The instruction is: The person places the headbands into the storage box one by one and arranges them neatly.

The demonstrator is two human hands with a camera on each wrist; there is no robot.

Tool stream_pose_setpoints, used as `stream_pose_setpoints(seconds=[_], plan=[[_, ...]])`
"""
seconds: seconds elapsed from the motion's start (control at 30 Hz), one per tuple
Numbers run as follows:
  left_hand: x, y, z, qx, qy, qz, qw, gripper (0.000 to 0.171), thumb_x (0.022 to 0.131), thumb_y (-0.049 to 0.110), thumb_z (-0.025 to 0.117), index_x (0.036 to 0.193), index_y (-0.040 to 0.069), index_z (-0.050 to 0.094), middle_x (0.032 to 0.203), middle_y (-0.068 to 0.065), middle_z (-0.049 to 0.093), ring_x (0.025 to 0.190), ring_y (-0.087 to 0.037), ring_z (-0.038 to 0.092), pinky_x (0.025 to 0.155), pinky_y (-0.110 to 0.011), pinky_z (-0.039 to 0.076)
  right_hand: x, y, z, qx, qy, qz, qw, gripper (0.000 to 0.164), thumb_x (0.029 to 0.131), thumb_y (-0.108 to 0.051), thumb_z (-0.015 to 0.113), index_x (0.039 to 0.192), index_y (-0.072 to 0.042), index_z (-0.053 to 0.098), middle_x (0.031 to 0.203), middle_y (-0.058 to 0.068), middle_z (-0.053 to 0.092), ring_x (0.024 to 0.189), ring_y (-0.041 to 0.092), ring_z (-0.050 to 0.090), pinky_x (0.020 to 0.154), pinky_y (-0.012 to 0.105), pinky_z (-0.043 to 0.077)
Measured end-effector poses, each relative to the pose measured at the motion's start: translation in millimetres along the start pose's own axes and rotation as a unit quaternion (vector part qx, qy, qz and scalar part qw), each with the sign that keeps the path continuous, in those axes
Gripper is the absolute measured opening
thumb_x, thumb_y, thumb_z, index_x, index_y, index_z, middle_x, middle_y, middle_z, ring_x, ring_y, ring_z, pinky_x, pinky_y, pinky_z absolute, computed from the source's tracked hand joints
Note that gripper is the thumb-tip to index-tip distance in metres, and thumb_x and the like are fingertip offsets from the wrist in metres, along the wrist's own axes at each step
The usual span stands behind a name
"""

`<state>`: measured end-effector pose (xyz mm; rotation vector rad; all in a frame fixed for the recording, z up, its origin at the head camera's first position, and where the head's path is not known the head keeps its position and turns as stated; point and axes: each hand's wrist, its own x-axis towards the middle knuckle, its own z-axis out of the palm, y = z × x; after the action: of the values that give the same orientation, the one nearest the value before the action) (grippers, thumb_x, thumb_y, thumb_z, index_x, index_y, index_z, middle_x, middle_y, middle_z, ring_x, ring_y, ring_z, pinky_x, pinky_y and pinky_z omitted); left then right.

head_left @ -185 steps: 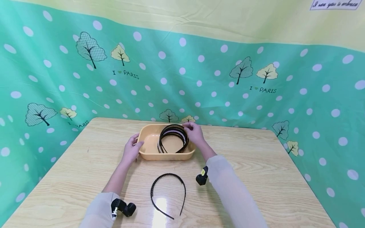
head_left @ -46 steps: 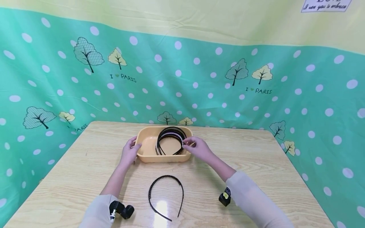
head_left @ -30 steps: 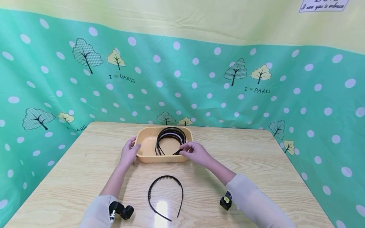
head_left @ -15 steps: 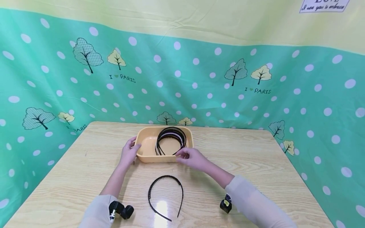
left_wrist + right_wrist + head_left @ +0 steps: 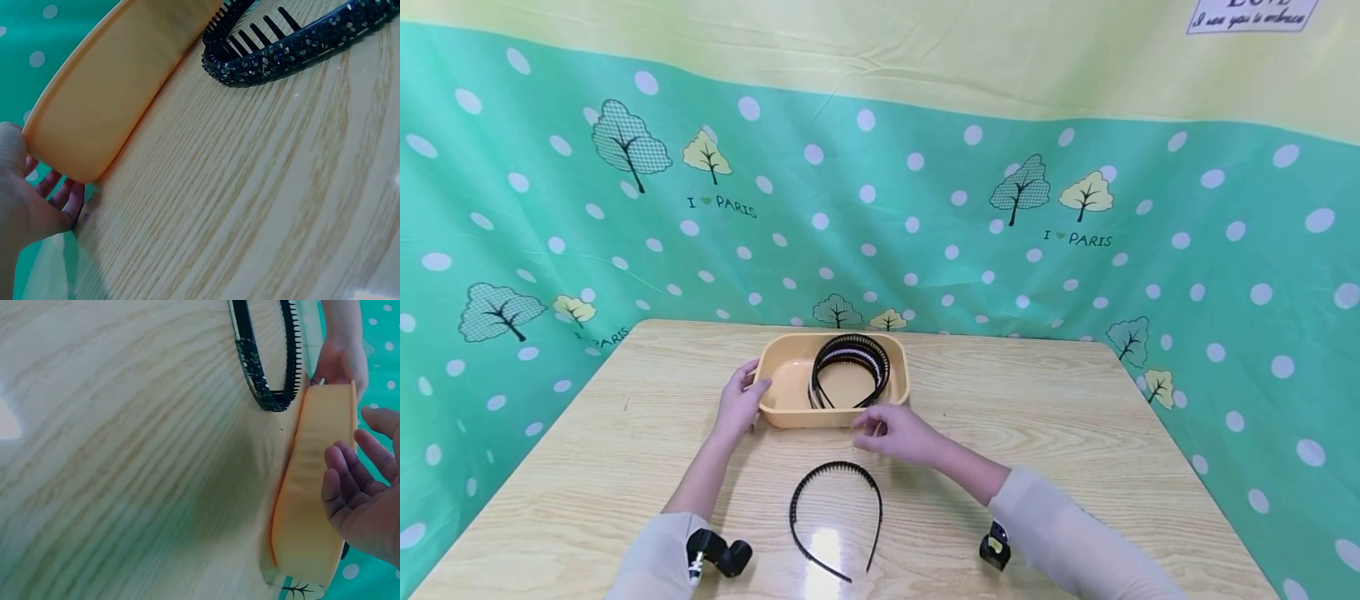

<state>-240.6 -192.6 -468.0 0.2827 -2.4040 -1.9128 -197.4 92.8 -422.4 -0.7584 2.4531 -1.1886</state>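
My left hand [image 5: 740, 407] holds the left end of a shallow orange plastic bin [image 5: 786, 421], thumb over the rim and fingers along the outside. In the left wrist view that hand [image 5: 31, 200] grips the bin's end wall [image 5: 94, 112]. Several nested headbands [image 5: 880, 354], mostly black with one pale purple, stand in the bin's right half. A single black toothed headband [image 5: 795, 508] with sparkling stones [image 5: 251, 365] lies on the table. Just in front of the bin's near wall, my right hand [image 5: 898, 433] hovers with loosely bent fingers and nothing in them.
The pale wood-grain table [image 5: 1037, 417] spreads out on both sides of the bin. Behind it hangs a green dotted curtain [image 5: 925, 275] with printed trees. A glare spot [image 5: 824, 554] lies near the front of the table.
My right hand has left the headbands in the bin and come toward me over its near rim. The left hand stays on the bin. The single headband has not moved on the table.
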Motion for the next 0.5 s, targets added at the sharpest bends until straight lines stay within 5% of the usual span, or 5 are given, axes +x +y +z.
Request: stream_pose_setpoints(seconds=[0.5], plan=[[-2.3, 1.6, 0.1, -0.001, 0.001, 0.001, 1.0000, 0.054, 0.096, 0.017, 0.046, 0.146, 0.010, 0.029, 0.137, -0.024, 0.042, 0.119, -0.035, 0.048, 0.082, -0.026, 0.051, 1.8, 5.4, 20.3, -0.060, -0.014, -0.005, 0.998, 0.027, 0.084, -0.026, 0.068, 0.107, -0.012, 0.066, 0.083, -0.006, 0.059, 0.073, 0.006, 0.055, 0.064, 0.017, 0.048]])
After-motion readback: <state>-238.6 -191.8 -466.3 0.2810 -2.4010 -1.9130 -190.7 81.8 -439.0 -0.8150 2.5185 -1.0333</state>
